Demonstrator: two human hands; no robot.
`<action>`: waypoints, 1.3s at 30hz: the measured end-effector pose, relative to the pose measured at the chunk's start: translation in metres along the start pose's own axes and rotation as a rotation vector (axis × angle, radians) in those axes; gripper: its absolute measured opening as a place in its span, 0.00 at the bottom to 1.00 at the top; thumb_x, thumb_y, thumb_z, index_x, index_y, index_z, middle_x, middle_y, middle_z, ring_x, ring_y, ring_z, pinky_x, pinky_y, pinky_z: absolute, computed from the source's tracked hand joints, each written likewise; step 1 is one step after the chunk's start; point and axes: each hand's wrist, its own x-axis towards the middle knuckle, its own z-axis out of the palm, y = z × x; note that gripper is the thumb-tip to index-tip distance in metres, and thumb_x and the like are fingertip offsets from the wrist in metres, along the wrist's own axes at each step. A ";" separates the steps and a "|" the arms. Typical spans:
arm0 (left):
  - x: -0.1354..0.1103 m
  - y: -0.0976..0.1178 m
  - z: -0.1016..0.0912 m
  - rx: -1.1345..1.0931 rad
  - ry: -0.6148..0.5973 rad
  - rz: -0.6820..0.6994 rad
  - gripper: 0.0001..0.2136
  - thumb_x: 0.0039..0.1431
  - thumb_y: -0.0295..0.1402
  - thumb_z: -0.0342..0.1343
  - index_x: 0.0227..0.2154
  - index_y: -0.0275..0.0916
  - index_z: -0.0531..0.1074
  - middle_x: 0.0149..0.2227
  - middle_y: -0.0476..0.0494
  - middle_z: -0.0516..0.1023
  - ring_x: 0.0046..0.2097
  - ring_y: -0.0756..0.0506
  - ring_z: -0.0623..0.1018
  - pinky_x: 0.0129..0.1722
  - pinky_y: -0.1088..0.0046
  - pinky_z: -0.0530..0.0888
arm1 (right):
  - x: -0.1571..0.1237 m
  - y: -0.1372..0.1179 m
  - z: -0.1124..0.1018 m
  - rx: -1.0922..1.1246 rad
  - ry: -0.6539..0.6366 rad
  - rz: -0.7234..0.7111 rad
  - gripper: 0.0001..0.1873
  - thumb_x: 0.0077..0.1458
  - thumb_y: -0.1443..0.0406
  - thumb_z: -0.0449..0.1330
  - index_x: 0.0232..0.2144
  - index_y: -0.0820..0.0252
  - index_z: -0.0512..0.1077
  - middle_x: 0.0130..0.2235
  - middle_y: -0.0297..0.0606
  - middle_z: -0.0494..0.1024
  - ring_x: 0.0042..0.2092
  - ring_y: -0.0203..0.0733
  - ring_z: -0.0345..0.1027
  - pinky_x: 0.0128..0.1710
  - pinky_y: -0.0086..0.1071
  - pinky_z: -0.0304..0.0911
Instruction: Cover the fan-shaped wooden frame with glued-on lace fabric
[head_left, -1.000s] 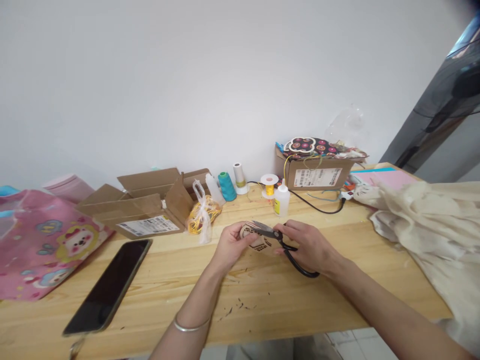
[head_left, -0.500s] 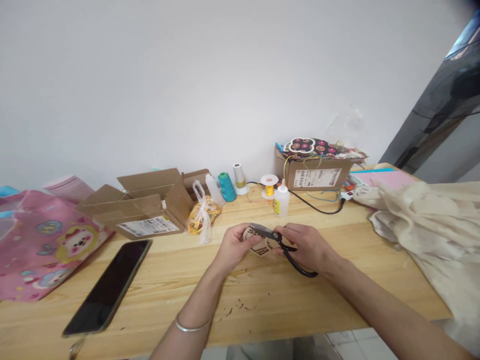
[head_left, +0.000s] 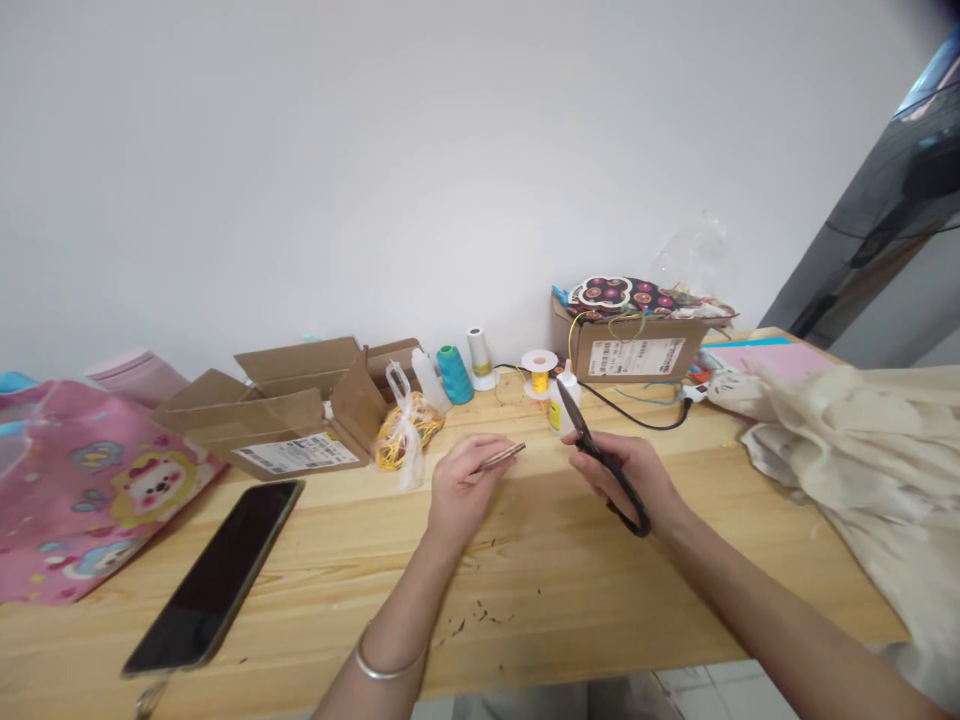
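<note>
My left hand [head_left: 465, 485] is closed on a thin flat cutout piece [head_left: 501, 457], now turned edge-on, so its openwork face is hidden. Black-handled scissors [head_left: 613, 478] are in my right hand [head_left: 637, 475], their blades together and pointing up and to the left. A gap of bare wood separates the scissors from the cutout piece. Behind the scissor tips stands a white glue bottle [head_left: 566, 405] with a yellow label. Small dark scraps [head_left: 484, 612] lie scattered on the table [head_left: 570, 600] below my hands.
A phone [head_left: 214, 575] and a pink patterned bag [head_left: 112, 490] lie at left. Along the wall stand an open cardboard box [head_left: 274, 420], a teal thread cone [head_left: 454, 375], a yellow wire spool [head_left: 539, 372] and a filled box [head_left: 637, 355]. Cream cloth [head_left: 862, 440] covers the right side.
My right hand has drawn the scissors away from the cutout piece to the right and swung their tips upward. My left hand has tilted the piece from face-on to edge-on.
</note>
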 end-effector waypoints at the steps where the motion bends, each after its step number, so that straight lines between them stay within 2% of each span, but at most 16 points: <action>1: 0.000 0.001 0.000 0.087 0.017 0.100 0.08 0.49 0.28 0.55 0.33 0.44 0.76 0.34 0.45 0.76 0.37 0.47 0.73 0.39 0.70 0.68 | -0.001 -0.003 0.003 0.126 -0.033 0.078 0.20 0.46 0.53 0.55 0.35 0.64 0.68 0.19 0.28 0.63 0.16 0.28 0.53 0.14 0.25 0.52; 4: -0.004 0.005 0.003 0.296 -0.001 0.308 0.15 0.49 0.25 0.54 0.39 0.49 0.73 0.35 0.45 0.76 0.39 0.46 0.72 0.40 0.69 0.67 | -0.004 -0.012 0.014 0.385 -0.130 0.185 0.22 0.43 0.53 0.58 0.36 0.63 0.66 0.20 0.29 0.66 0.15 0.28 0.55 0.12 0.24 0.53; 7: -0.009 0.008 0.009 0.434 -0.029 0.439 0.17 0.49 0.24 0.55 0.41 0.52 0.72 0.36 0.46 0.76 0.40 0.45 0.71 0.46 0.64 0.64 | -0.003 -0.019 0.020 0.459 -0.135 0.209 0.21 0.39 0.55 0.62 0.34 0.62 0.65 0.17 0.25 0.63 0.15 0.28 0.55 0.12 0.23 0.53; 9: -0.011 0.008 0.013 0.492 -0.021 0.466 0.17 0.49 0.24 0.55 0.39 0.53 0.72 0.37 0.46 0.75 0.42 0.44 0.70 0.51 0.59 0.58 | -0.001 -0.022 0.019 0.468 -0.110 0.231 0.22 0.37 0.57 0.64 0.35 0.62 0.65 0.18 0.25 0.65 0.16 0.28 0.56 0.14 0.23 0.55; 11: -0.011 0.008 0.014 0.517 -0.020 0.435 0.16 0.49 0.25 0.54 0.39 0.53 0.72 0.41 0.46 0.74 0.46 0.43 0.68 0.54 0.54 0.51 | 0.004 -0.022 0.016 0.448 -0.095 0.242 0.23 0.36 0.57 0.64 0.35 0.61 0.65 0.21 0.27 0.68 0.17 0.28 0.58 0.15 0.24 0.57; 14: -0.008 0.011 0.012 0.468 -0.097 0.357 0.17 0.47 0.29 0.57 0.42 0.51 0.71 0.50 0.43 0.67 0.53 0.39 0.62 0.55 0.49 0.43 | 0.010 -0.016 0.009 0.310 -0.064 0.191 0.22 0.37 0.58 0.63 0.36 0.61 0.65 0.23 0.29 0.70 0.18 0.30 0.60 0.16 0.25 0.58; 17: -0.003 0.013 0.006 0.359 -0.177 0.238 0.30 0.41 0.35 0.61 0.51 0.47 0.62 0.58 0.38 0.57 0.59 0.35 0.53 0.55 0.48 0.41 | 0.013 -0.007 0.002 0.073 -0.039 -0.005 0.18 0.40 0.62 0.61 0.36 0.60 0.66 0.24 0.31 0.72 0.22 0.32 0.64 0.21 0.26 0.60; 19: 0.000 0.012 0.004 0.309 -0.205 0.116 0.34 0.40 0.36 0.62 0.54 0.45 0.57 0.56 0.37 0.60 0.58 0.35 0.55 0.55 0.49 0.40 | 0.012 -0.004 -0.001 -0.094 -0.069 -0.147 0.15 0.42 0.65 0.60 0.37 0.60 0.67 0.25 0.32 0.73 0.24 0.32 0.64 0.24 0.25 0.60; 21: 0.001 0.009 0.004 0.281 -0.234 0.005 0.25 0.43 0.36 0.60 0.48 0.45 0.66 0.48 0.41 0.71 0.54 0.38 0.64 0.55 0.49 0.38 | 0.011 -0.004 -0.001 -0.221 -0.128 -0.230 0.12 0.44 0.67 0.58 0.35 0.59 0.69 0.26 0.32 0.73 0.24 0.32 0.64 0.24 0.24 0.59; 23: 0.001 0.007 0.004 0.252 -0.257 -0.073 0.11 0.45 0.35 0.58 0.35 0.45 0.74 0.38 0.45 0.77 0.45 0.41 0.72 0.55 0.49 0.37 | 0.010 -0.006 0.001 -0.279 -0.179 -0.267 0.08 0.46 0.67 0.57 0.33 0.59 0.69 0.26 0.32 0.73 0.25 0.32 0.63 0.24 0.24 0.58; 25: 0.002 0.005 0.004 0.204 -0.263 -0.137 0.04 0.44 0.35 0.59 0.26 0.44 0.75 0.31 0.47 0.77 0.37 0.44 0.74 0.55 0.50 0.40 | 0.010 -0.008 0.003 -0.284 -0.201 -0.277 0.07 0.48 0.65 0.57 0.32 0.59 0.69 0.25 0.32 0.72 0.25 0.32 0.62 0.24 0.24 0.58; 26: 0.002 0.005 0.004 0.164 -0.260 -0.177 0.05 0.43 0.34 0.60 0.26 0.43 0.75 0.30 0.48 0.77 0.36 0.45 0.74 0.55 0.51 0.45 | 0.010 -0.008 0.004 -0.271 -0.199 -0.280 0.07 0.48 0.63 0.57 0.32 0.59 0.69 0.25 0.32 0.72 0.25 0.32 0.62 0.25 0.24 0.59; 30: 0.003 0.006 0.002 -0.145 -0.156 -0.397 0.20 0.36 0.31 0.64 0.38 0.41 0.72 0.33 0.46 0.76 0.38 0.45 0.73 0.44 0.64 0.66 | 0.009 -0.006 0.008 -0.150 -0.120 -0.265 0.11 0.47 0.63 0.58 0.36 0.59 0.68 0.26 0.33 0.73 0.25 0.32 0.64 0.25 0.25 0.61; 32: 0.003 0.005 0.001 -0.366 -0.107 -0.500 0.25 0.34 0.28 0.64 0.42 0.40 0.68 0.37 0.43 0.75 0.38 0.46 0.74 0.40 0.68 0.68 | 0.007 -0.005 0.012 -0.071 -0.042 -0.223 0.14 0.46 0.63 0.59 0.38 0.59 0.67 0.26 0.33 0.73 0.24 0.32 0.64 0.25 0.26 0.63; 36: 0.001 0.000 0.001 -0.781 -0.088 -0.709 0.23 0.37 0.25 0.63 0.40 0.37 0.68 0.36 0.43 0.76 0.37 0.47 0.75 0.37 0.70 0.70 | 0.002 -0.003 0.019 0.066 0.063 -0.118 0.16 0.44 0.61 0.60 0.38 0.58 0.67 0.26 0.33 0.72 0.25 0.33 0.65 0.24 0.27 0.63; 39: -0.001 -0.002 0.001 -1.023 -0.060 -0.734 0.21 0.38 0.25 0.63 0.40 0.39 0.69 0.36 0.45 0.76 0.38 0.47 0.76 0.39 0.70 0.71 | 0.001 -0.004 0.022 0.199 0.119 -0.038 0.18 0.42 0.59 0.61 0.37 0.59 0.65 0.26 0.32 0.71 0.23 0.32 0.63 0.21 0.26 0.62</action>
